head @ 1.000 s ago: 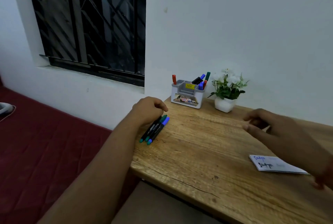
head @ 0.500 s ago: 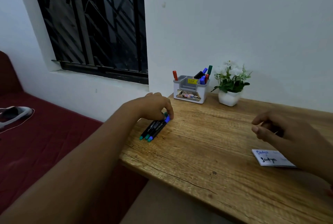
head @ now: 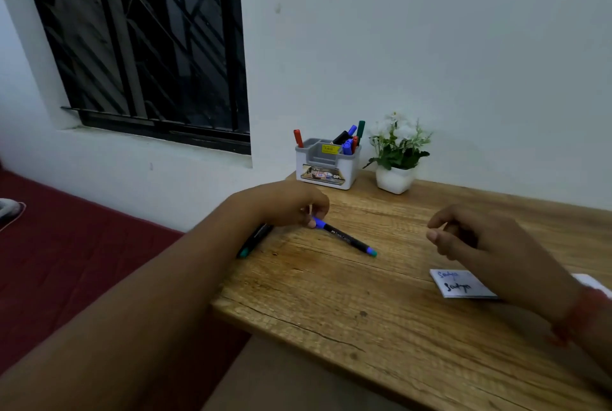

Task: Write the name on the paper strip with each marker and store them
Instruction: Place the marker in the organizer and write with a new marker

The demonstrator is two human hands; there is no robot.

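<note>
left hand (head: 291,203): pinches blue-capped marker (head: 344,236), drawn from the spare markers (head: 255,239) for writing. right hand (head: 477,238): loose, holding nothing, beside paper strip (head: 458,285).

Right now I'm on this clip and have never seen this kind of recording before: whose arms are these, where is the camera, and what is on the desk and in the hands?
There is no machine here. A person wears a wide-angle camera on the head, looking forward and down, so the two arms reaching in from the bottom are their own.

The left hand pinches the blue end of a black marker; the marker's other end seems to lie on the wooden desk. More markers lie partly hidden under that wrist.

The right hand hovers with loosely curled fingers and holds nothing. Beneath it lies the paper strip, with two lines of handwriting, one blue and one black.

At the back, against the wall, stand a white organizer holding several markers and a small potted plant.
</note>
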